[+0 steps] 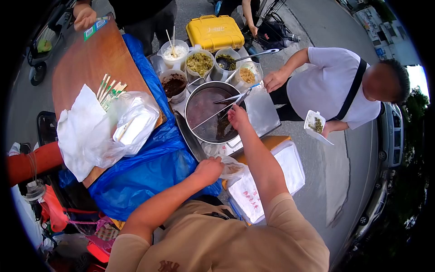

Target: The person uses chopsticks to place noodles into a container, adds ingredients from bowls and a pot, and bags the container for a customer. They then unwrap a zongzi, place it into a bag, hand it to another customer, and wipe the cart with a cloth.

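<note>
My right hand [238,117] is closed around metal tongs [245,96] over a round steel pot [186,105]. The pot holds dark liquid and a straight metal divider [212,117] crosses it. Dark pieces lie in the liquid at the pot's right side, below the tongs. In front of the pot, my left hand [210,169] grips the edge of a clear plastic bag [233,169] with something brownish inside. Its fingertips are partly hidden.
Behind the pot stand jugs of toppings [199,62], a ladle [260,54] and a yellow case [215,32]. Chopsticks [108,93] and bagged white boxes [136,122] lie on the left board. At right, a person [331,84] holds a food box [313,125].
</note>
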The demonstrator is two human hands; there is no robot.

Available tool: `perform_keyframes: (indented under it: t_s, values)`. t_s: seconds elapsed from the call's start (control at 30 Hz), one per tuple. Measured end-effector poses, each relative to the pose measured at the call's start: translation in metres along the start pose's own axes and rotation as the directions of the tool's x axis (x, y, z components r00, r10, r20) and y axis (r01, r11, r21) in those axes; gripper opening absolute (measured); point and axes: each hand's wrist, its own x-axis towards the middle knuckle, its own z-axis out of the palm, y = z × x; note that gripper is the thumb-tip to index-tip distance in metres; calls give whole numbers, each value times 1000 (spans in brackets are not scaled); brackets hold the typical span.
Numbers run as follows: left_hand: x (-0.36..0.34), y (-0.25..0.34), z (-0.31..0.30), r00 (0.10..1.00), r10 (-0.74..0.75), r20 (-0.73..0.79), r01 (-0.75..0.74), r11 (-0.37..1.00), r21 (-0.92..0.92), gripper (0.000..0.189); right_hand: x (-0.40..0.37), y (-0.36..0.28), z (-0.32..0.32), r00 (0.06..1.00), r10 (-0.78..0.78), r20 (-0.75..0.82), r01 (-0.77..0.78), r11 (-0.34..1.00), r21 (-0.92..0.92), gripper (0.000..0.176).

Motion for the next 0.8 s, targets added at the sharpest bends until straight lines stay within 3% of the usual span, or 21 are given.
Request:
perform_keyframes:
  t_s: [0.03, 0.1, 0.13, 0.2, 0.23, 0.27, 0.3, 0.4, 0.53, 0.6, 0.7, 0.77, 0.8]
  values:
    - [-1, 0, 1, 1000, 10, -10, -10, 1000, -21, 16, 9, -3, -2, 998, 17, 53, -17, 1000, 5, 23]
    - [0, 0, -1, 1000, -10, -11, 10, 1000, -25, 16, 21, -6, -8, 1000, -18, 11, 20, 986, -163, 24]
    - [2, -1, -2, 1000, -22, -16, 22, 1000, -20, 16, 10, -10, -6, 1000, -18, 8, 19, 987, -162, 24]
    - [7, 0, -4, 999, -44, 11, 44, 999, -1, 17, -7, -15, -13, 980, -196, -46, 154, 878, -454, 26]
    - [8, 1, -5, 997, -68, 34, 67, 998, 19, 17, -11, -13, -23, 980, -195, -49, 152, 878, -453, 26]
    - [9, 2, -3, 997, -66, 37, 65, 998, 18, 17, -19, -12, -34, 925, -370, 84, 314, 622, -717, 25]
    - [11, 2, 3, 994, -97, 51, 98, 995, -2, 19, -26, -7, -47, 839, -474, 266, 424, 266, -866, 25]
    - [18, 6, 11, 982, -163, 98, 168, 985, -46, 22, -120, -18, -63, 524, -458, 718, 759, -132, -638, 21]
    - [29, 1, 15, 971, -215, 103, 224, 971, -82, 27, -186, -13, -82, 500, -455, 737, 735, -228, -639, 19]
    - [30, 0, 18, 964, -251, 91, 258, 963, -78, 28, -189, -3, -94, 416, -613, 672, 793, -117, -597, 19]
    - [33, -1, 24, 943, -322, 89, 327, 944, -51, 30, -173, 22, -102, 335, -733, 593, 829, -71, -555, 18]
    - [36, -1, 23, 931, -354, 93, 358, 934, -22, 32, -150, 44, -104, 330, -749, 575, 846, -35, -532, 17]
    - [36, -1, 21, 928, -365, 77, 368, 929, -37, 33, -135, 60, -105, 413, -749, 518, 850, 114, -513, 18]
